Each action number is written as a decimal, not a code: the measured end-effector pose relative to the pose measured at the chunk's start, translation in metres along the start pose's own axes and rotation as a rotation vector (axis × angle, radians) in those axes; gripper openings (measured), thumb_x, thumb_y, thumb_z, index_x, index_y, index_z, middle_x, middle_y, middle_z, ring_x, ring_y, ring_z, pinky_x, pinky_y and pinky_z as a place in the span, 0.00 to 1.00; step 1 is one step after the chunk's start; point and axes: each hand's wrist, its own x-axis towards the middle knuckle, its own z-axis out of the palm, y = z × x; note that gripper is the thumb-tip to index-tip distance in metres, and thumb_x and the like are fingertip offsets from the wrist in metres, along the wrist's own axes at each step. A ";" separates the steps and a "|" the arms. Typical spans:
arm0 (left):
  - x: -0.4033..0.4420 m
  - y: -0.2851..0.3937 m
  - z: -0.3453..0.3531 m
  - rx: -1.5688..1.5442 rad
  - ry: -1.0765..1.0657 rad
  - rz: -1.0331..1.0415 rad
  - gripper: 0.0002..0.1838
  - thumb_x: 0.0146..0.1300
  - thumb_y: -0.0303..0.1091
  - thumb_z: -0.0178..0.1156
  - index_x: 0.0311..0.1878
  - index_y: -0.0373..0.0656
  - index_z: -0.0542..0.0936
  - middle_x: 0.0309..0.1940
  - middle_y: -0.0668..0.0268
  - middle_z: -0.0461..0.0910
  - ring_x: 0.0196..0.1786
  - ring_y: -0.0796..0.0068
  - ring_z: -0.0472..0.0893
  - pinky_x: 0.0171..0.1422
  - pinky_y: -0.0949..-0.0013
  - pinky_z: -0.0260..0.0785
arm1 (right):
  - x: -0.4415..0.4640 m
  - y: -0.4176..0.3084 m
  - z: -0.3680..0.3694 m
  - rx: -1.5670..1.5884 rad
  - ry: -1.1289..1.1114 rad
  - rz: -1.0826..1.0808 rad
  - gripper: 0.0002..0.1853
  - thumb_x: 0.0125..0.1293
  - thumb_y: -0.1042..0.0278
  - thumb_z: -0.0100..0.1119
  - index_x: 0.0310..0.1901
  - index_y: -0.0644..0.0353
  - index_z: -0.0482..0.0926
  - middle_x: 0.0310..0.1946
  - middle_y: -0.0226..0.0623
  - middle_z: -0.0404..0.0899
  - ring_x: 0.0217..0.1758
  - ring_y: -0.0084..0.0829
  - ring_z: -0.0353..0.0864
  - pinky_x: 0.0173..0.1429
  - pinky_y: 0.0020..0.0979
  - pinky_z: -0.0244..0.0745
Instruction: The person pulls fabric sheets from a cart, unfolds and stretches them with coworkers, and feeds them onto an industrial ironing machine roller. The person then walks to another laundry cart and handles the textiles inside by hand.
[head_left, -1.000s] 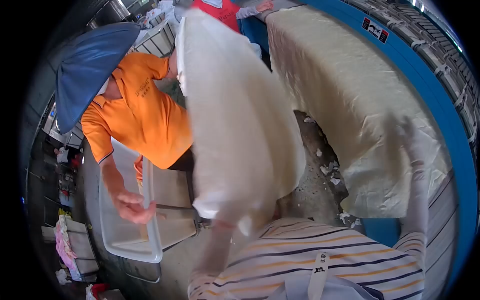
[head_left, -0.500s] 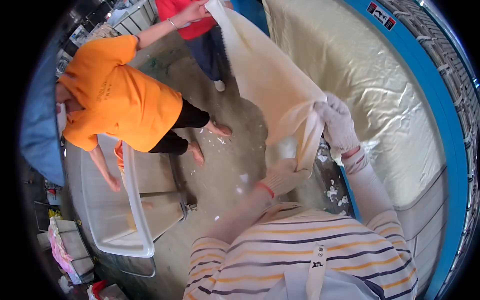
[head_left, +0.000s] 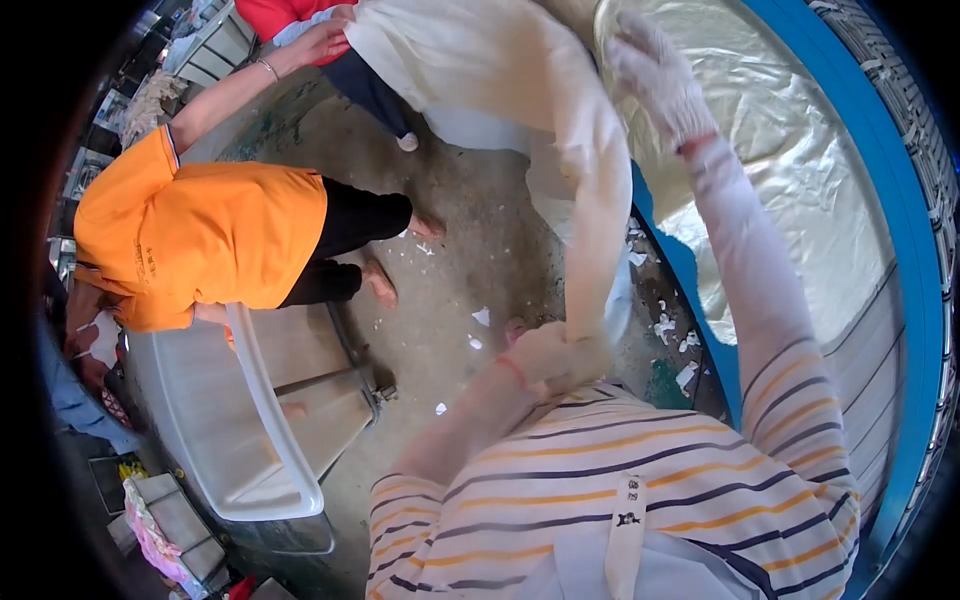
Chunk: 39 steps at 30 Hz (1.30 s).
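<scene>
A long off-white cloth [head_left: 475,70] hangs between me and a co-worker. My left hand [head_left: 550,360], in a knitted work glove, is closed round its near end, close to my chest. My right hand [head_left: 655,85], gloved too, is stretched forward beside the cloth's right edge. Its fingers look extended, over the shiny cream sheet [head_left: 790,150] on the blue-framed machine. A co-worker's hand [head_left: 325,42] grips the far left corner of the cloth.
The co-worker in an orange shirt [head_left: 210,230] stands at left beside a white plastic bin [head_left: 275,410]. Another person in red [head_left: 270,15] is at the back. The machine's blue frame [head_left: 860,110] curves along my right. White scraps [head_left: 482,316] lie on the floor.
My right hand has let go of the cloth and moved forward, away from my left hand. The cloth has swung up and spread wider. The co-worker has shifted left.
</scene>
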 end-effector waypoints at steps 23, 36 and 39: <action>-0.017 0.067 0.053 -1.552 0.447 0.132 0.15 0.72 0.36 0.52 0.55 0.37 0.74 0.47 0.59 0.80 0.49 0.62 0.82 0.55 0.59 0.78 | -0.341 -0.003 -0.137 -0.226 -0.404 0.246 0.12 0.67 0.67 0.57 0.49 0.62 0.79 0.36 0.46 0.81 0.40 0.38 0.81 0.45 0.31 0.76; -0.013 0.145 0.087 -1.192 0.118 0.258 0.16 0.74 0.42 0.51 0.53 0.38 0.75 0.42 0.58 0.81 0.38 0.65 0.83 0.42 0.61 0.78 | -0.366 -0.041 -0.252 -0.540 0.057 -0.331 0.11 0.64 0.73 0.59 0.48 0.64 0.82 0.45 0.44 0.84 0.51 0.40 0.83 0.58 0.35 0.75; -0.019 0.136 0.103 -1.044 0.226 0.131 0.21 0.74 0.46 0.50 0.56 0.38 0.74 0.42 0.56 0.82 0.36 0.61 0.84 0.41 0.59 0.78 | -0.339 -0.028 -0.310 -0.661 0.059 -0.231 0.12 0.65 0.72 0.58 0.50 0.62 0.82 0.47 0.45 0.84 0.53 0.40 0.82 0.61 0.34 0.73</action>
